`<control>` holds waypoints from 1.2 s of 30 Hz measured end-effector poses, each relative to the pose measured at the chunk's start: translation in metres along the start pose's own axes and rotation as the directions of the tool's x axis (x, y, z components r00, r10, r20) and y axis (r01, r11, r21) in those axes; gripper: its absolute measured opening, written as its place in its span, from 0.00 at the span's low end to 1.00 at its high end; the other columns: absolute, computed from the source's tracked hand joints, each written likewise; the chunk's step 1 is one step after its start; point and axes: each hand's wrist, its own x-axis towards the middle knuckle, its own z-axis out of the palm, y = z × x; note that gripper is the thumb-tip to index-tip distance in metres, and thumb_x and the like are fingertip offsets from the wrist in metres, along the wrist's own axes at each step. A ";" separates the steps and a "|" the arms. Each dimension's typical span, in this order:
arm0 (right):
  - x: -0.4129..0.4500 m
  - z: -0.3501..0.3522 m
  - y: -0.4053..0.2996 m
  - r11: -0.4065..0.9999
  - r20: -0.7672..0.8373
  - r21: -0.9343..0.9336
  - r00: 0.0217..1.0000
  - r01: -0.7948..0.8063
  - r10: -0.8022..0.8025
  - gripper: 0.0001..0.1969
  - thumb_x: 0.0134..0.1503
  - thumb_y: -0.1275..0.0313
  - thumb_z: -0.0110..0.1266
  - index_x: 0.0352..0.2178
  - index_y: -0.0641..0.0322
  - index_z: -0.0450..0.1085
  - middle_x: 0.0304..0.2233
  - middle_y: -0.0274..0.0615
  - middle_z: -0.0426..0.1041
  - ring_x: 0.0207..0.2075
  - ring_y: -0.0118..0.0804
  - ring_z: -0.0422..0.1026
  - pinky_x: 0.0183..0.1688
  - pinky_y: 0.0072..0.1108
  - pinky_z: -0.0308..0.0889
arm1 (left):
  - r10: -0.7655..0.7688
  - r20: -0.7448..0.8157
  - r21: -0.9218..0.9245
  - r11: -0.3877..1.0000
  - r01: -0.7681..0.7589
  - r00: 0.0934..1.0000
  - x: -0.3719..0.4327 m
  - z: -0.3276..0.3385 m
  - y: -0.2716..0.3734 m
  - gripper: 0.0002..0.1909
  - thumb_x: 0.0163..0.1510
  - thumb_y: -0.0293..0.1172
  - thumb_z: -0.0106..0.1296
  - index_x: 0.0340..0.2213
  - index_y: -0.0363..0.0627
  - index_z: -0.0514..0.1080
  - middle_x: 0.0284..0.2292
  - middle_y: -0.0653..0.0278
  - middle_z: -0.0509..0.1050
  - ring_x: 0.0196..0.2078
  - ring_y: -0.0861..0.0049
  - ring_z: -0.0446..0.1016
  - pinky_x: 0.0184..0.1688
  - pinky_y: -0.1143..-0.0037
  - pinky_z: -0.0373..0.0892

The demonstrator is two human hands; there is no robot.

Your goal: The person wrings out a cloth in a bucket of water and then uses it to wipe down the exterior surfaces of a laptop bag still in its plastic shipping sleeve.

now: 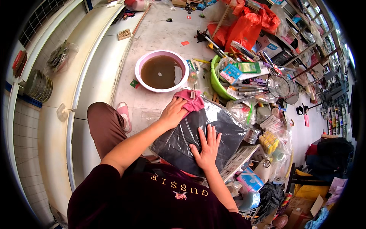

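Note:
Under my left hand [173, 112] is a bunched pink cloth [196, 100], gripped against the far corner of a flat dark package [175, 144]. Shiny clear plastic wraps this package, which lies in front of my body; its contents look black and folded. My right hand [208, 147] rests flat on the package's near right part, fingers spread. Just beyond the cloth stands a round pink and white basin [139, 75], holding murky brown water [160, 71] with a small pale spot on its surface.
To the right are a green tub [215, 78] heaped with packets and utensils, a white plastic basket [238, 161] and bagged goods. Red plastic bags [244, 31] lie farther back. White shelves [57, 128] run along the left, bearing stacked round sieves [38, 86] and a small tray [124, 34].

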 end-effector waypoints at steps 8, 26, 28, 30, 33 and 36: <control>-0.003 -0.001 0.000 1.000 0.016 0.022 1.000 0.012 -0.012 0.32 0.47 0.57 0.55 0.55 0.53 0.60 0.60 0.52 0.51 0.62 0.52 0.46 0.61 0.47 0.34 | 0.125 0.254 0.186 0.967 -0.176 0.959 -0.086 -0.041 0.023 0.22 0.51 0.35 0.45 0.47 0.39 0.64 0.47 0.49 0.68 0.52 0.41 0.58 0.58 0.56 0.51; -0.001 0.003 0.000 0.999 -0.035 0.048 0.999 -0.006 0.008 0.32 0.48 0.58 0.56 0.54 0.53 0.60 0.60 0.50 0.51 0.62 0.52 0.48 0.60 0.48 0.35 | -0.406 -0.207 -0.871 0.491 0.021 0.890 0.022 -0.091 -0.038 0.20 0.60 0.35 0.35 0.46 0.32 0.65 0.41 0.60 0.72 0.42 0.76 0.70 0.47 0.77 0.64; -0.001 0.003 0.000 0.999 -0.043 0.052 0.999 0.001 0.001 0.32 0.47 0.59 0.56 0.54 0.53 0.60 0.59 0.51 0.52 0.62 0.52 0.48 0.60 0.48 0.36 | -0.245 -0.064 -0.895 0.444 0.053 0.967 0.011 -0.101 -0.023 0.20 0.60 0.36 0.34 0.45 0.32 0.66 0.40 0.60 0.72 0.42 0.75 0.71 0.47 0.76 0.65; 0.000 0.003 -0.001 0.999 -0.036 0.044 0.999 -0.002 0.003 0.32 0.48 0.58 0.55 0.54 0.54 0.60 0.59 0.51 0.52 0.62 0.53 0.47 0.61 0.47 0.35 | -0.282 0.110 -0.908 0.360 0.212 0.953 -0.004 -0.082 -0.008 0.20 0.61 0.37 0.33 0.47 0.35 0.64 0.31 0.63 0.71 0.30 0.80 0.69 0.29 0.81 0.66; 0.001 0.004 -0.004 1.000 -0.014 0.008 1.000 -0.017 0.018 0.31 0.49 0.57 0.54 0.54 0.54 0.60 0.60 0.51 0.51 0.62 0.53 0.46 0.61 0.46 0.34 | 0.127 0.104 -0.321 0.943 -0.088 0.986 -0.040 -0.039 -0.011 0.24 0.56 0.27 0.42 0.56 0.47 0.59 0.50 0.56 0.64 0.53 0.72 0.65 0.52 0.78 0.61; -0.001 0.002 -0.002 1.000 -0.017 -0.023 1.000 -0.014 0.013 0.31 0.48 0.58 0.55 0.54 0.51 0.60 0.60 0.49 0.51 0.62 0.52 0.47 0.60 0.48 0.36 | 0.049 0.152 -0.438 0.899 0.023 0.987 -0.066 -0.038 -0.009 0.28 0.53 0.21 0.45 0.56 0.49 0.59 0.55 0.55 0.60 0.57 0.70 0.60 0.56 0.76 0.56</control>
